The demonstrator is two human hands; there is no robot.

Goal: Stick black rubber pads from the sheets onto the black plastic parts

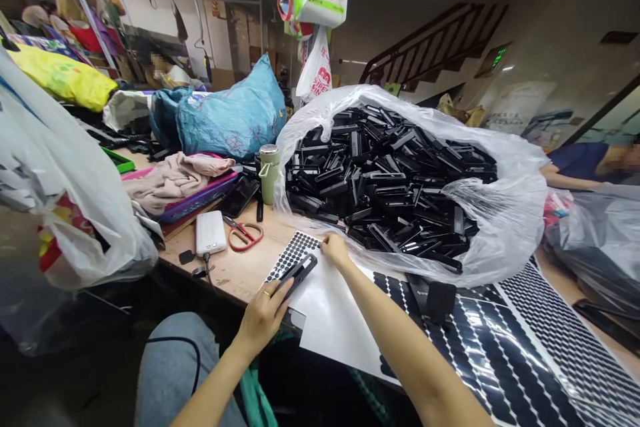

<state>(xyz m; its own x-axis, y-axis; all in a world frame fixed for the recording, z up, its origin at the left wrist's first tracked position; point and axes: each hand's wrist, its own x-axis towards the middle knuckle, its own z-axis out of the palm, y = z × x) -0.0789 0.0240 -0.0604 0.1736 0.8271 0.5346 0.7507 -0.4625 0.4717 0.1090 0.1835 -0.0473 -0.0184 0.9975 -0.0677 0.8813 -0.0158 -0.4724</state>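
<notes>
A long black plastic piece (303,268) with a slot in it is held in my left hand (265,317), above the edge of a white sticker sheet (335,300). Rows of small black round stickers (295,253) cover the sheet's far left part; the rest is bare backing. My right hand (334,250) is at the sheet's far edge, thumb and finger pinched together. A small dark spot, like one of the round stickers, shows at those fingertips. Just beyond, a big clear plastic bag (520,213) lies open, full of similar black plastic pieces (380,173).
Left of the sheet lie red-handled scissors (245,237), a white power bank (211,232) with a cable, and a green flask (269,175). More black sticker sheets (480,340) cover the right side. A white plastic bag (90,200) hangs at left. Another person's arm (570,177) shows at right.
</notes>
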